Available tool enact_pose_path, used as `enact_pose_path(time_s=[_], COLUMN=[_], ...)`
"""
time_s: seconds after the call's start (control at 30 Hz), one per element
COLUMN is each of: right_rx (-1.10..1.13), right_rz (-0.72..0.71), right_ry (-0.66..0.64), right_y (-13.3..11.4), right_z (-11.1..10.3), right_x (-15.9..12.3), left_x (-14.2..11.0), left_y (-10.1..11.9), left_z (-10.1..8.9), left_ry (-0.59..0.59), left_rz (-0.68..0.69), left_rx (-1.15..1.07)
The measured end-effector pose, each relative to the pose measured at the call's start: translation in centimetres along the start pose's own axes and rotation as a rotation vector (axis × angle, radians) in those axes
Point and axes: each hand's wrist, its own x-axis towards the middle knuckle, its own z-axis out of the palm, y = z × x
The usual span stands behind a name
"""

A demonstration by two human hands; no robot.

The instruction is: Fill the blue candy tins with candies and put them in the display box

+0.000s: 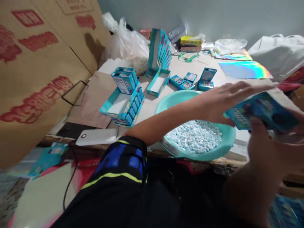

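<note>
My right hand (268, 139) grips a blue printed carton (263, 110) at the right, its thumb pressed on the front face. My left hand (220, 98) lies along the carton's upper left edge, fingers stretched out and thumb by the lower left corner. Motion smears the fingertips of both hands. Below my left forearm stands a turquoise basin (228, 144) with small white and pale blue candy-like pieces (194, 137) in it. Small blue boxes (182, 83) lie behind the basin, near an upright blue box with its flap raised (207, 79).
Left of the basin are blue display trays (111, 109) with small boxes, an open tray (158, 83) and a fanned stack of trays (159, 50). A white power bank-like device (97, 136) lies at the table edge. A large cardboard box (47, 69) walls off the left; plastic bags (128, 41) sit behind.
</note>
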Motion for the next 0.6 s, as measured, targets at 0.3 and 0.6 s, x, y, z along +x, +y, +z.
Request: enact_pose_path(time_s=[0.3, 0.6], right_rx=[0.002, -0.293], right_rz=[-0.22, -0.233], right_ry=[-0.518, -1.553], right_y=[-3.3, -2.2], right_z=[5.5, 6.1], right_x=[-2.5, -3.8], left_x=[-7.9, -17.0], left_y=[0.9, -0.6], left_z=[-2.5, -13.5], left_ry=[0.192, 0.499], left_rz=[-0.258, -1.264], left_rx=[0.263, 0.779])
